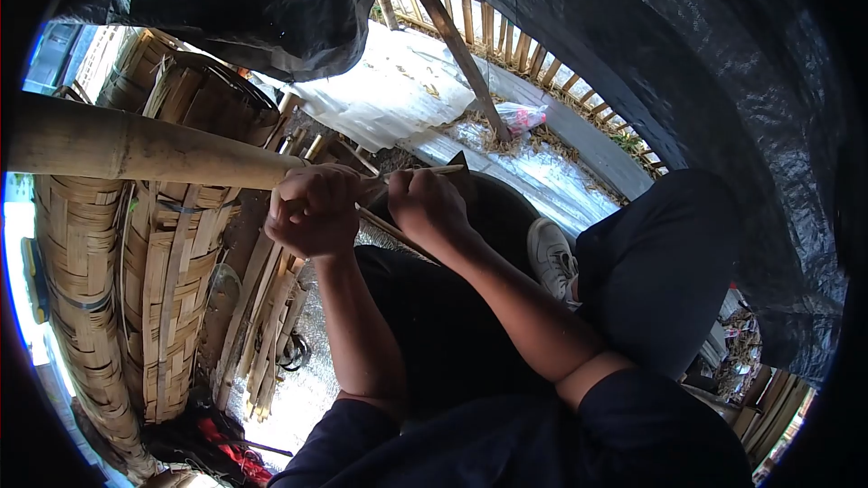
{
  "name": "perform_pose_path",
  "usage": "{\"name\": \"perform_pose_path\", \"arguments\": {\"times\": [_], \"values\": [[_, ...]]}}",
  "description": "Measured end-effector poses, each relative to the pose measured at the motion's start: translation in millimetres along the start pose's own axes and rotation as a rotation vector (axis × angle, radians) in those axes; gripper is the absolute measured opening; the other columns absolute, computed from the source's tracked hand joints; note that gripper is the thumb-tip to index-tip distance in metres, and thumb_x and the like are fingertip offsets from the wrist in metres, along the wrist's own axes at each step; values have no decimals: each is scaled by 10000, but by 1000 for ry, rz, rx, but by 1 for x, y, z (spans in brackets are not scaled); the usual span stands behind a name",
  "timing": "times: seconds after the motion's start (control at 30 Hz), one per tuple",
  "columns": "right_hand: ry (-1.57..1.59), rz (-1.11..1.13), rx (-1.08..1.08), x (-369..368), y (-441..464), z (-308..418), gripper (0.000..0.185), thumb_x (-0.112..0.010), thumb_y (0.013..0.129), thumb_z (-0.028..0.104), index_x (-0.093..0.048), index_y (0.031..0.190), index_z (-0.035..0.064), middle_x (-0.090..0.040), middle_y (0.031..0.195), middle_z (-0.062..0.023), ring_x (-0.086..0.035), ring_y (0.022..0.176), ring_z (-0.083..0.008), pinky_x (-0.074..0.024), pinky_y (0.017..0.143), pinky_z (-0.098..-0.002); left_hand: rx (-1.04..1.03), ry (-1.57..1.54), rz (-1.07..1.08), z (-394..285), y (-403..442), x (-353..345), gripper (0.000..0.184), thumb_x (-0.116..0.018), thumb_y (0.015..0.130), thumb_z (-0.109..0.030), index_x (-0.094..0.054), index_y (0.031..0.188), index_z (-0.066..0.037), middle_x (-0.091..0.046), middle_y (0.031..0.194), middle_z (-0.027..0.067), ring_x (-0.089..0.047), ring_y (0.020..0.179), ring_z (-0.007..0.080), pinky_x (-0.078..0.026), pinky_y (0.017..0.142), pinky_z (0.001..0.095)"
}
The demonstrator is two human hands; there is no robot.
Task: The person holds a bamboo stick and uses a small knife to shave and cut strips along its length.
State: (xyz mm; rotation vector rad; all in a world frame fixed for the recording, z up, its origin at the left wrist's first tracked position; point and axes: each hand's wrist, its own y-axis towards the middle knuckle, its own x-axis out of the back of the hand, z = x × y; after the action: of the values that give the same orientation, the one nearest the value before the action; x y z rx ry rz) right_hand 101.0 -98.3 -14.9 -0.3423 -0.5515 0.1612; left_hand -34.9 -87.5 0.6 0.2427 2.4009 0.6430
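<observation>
A thick bamboo pole [154, 143] comes in from the left and meets my left hand [312, 211]. The fingers of that hand are curled tight at the pole's far end, and the fist covers part of it. Close by on the right, my right hand [427, 208] is closed round a thin pale wooden stick [443, 169], which sticks out past the knuckles. Behind the stick shows a dark pointed piece [464, 161]; I cannot tell whether the two are joined. The small gap between my hands is partly in shadow.
Tall woven bamboo baskets [167, 298] stand on the left, beside a bundle of split bamboo [271, 325]. Dark plastic sheeting [705, 45] hangs above and right. A slanted wooden post [452, 36] and a bamboo fence [515, 41] stand ahead. My shoe [550, 253] is at the right.
</observation>
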Motion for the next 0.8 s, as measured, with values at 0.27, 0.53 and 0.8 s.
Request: {"name": "perform_pose_path", "arguments": {"times": [0.27, 0.53, 0.8], "values": [[-55, 73, -86, 1, 11, -10, 523, -327, 893, 357, -641, 823, -54, -622, 929, -293, -615, 938, -394, -464, 875, -460, -13, 7, 4, 4, 6, 1, 566, -410, 823, -516, -199, 496, -105, -175, 444, -16, -174, 367, 107, -129, 375, 271], [-571, 102, 164, -15, 51, -79, 470, -355, 885, 337, -629, 906, -44, -619, 933, -307, -606, 947, -409, -464, 887, -451, 14, 14, 98, 1, 8, 3, 530, -395, 837, -504, -213, 513, -126, -166, 451, -30, -131, 386, 103, -118, 397, 287], [-100, 27, -154, -10, 30, -29, 552, -339, 897, 376, -616, 863, -100, -613, 928, -320, -599, 949, -422, -439, 904, -450, -59, 35, 46, 3, 8, 15, 566, -340, 843, -544, -186, 513, -110, -164, 437, -21, -152, 359, 105, -121, 366, 270]]}}
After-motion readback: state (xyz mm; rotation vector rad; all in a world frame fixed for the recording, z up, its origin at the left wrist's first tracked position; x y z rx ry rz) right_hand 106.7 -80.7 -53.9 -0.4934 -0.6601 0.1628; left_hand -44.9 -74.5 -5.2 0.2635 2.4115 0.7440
